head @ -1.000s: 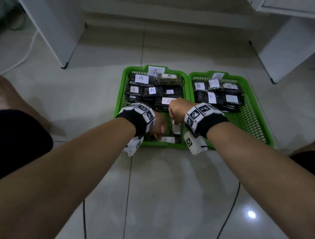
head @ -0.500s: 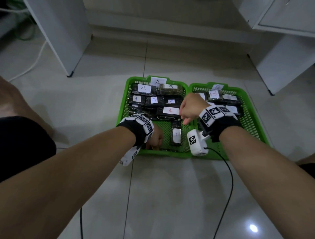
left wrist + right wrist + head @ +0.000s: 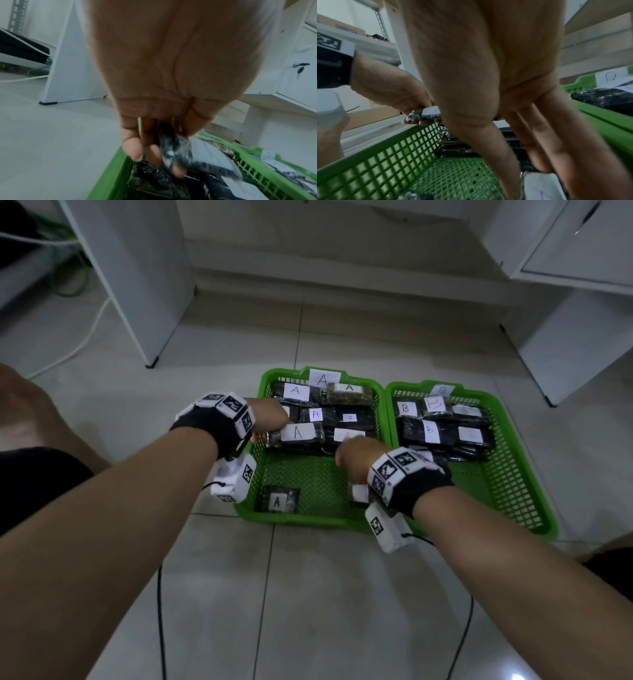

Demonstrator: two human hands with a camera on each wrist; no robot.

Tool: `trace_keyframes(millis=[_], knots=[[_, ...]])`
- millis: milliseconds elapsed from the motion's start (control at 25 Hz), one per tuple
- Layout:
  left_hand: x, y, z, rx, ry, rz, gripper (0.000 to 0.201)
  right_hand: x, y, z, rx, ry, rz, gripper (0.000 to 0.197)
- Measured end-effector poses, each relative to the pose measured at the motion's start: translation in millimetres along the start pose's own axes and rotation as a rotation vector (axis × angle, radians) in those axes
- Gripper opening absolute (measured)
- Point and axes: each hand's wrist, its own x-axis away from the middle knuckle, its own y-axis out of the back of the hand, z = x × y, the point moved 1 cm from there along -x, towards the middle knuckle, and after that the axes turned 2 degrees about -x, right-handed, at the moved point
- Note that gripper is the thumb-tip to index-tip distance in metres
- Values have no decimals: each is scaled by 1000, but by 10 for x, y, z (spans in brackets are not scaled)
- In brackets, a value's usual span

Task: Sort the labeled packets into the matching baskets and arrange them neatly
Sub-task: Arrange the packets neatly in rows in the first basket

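Note:
Two green baskets stand side by side on the floor, basket A (image 3: 247, 501) on the left and basket B (image 3: 513, 474) on the right, each with rows of dark labelled packets at the back. My left hand (image 3: 274, 429) (image 3: 163, 155) pinches the end of an A packet (image 3: 298, 433) (image 3: 176, 152) (image 3: 426, 115) above the left side of basket A's rows. My right hand (image 3: 349, 460) (image 3: 530, 155) reaches down into basket A with its fingers stretched out over a white-labelled packet (image 3: 359, 494) (image 3: 539, 185). Another A packet (image 3: 276, 501) lies in the basket's front left corner.
White cabinet legs (image 3: 150, 302) stand at the back left and a white cabinet (image 3: 575, 344) at the back right. Cables (image 3: 85, 333) trail on the tiled floor at the far left. Bare green mesh (image 3: 308, 474) fills the front half of basket A.
My left hand has risen from the front of basket A to the left of the packet rows, holding an A packet. My right hand came back from the baskets' shared edge down into basket A.

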Motion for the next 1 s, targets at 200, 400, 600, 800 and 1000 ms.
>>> trace_keyframes(millis=[200,400,600,800,1000], knots=[[-2,-15,115,357,49,-322,33,-165,-155,-56,174,23,144,22],[-50,-33,202,392,18,-547,35,-103,-73,-35,204,39,139,25],[-178,-80,204,311,-39,-622,41,-296,-161,-154,208,9,216,21],[-264,11,180,193,-12,-705,48,-327,-220,-93,80,159,194,44],[-485,214,165,63,11,-715,44,-33,-16,14,-103,116,330,27]])
